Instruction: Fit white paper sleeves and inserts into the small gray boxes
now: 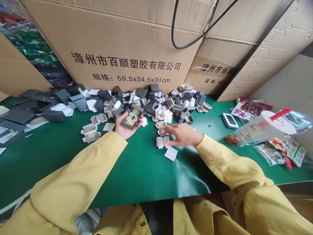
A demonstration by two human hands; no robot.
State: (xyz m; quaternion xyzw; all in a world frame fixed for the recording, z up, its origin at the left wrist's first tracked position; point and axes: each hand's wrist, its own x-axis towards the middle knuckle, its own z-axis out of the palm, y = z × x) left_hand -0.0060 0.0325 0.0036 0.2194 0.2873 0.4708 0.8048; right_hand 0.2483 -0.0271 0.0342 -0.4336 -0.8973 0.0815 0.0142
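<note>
My left hand is closed around a small dark grey box, tilted so its inside faces me. Gold-toned and white contents with dark markings show in it. To the right, my right hand reaches over a short column of folded white paper inserts, thumb and fingers apart. Its fingertips are at the inserts; whether they press on one is unclear. Just below lies a square white card. More folded inserts lie left of my left hand, beside another pale card.
Dark boxes and white inserts are heaped along the back of the green table, with more dark boxes at left. Large cartons stand behind. At right are a small digital device, a bagged paper cup and snack packets.
</note>
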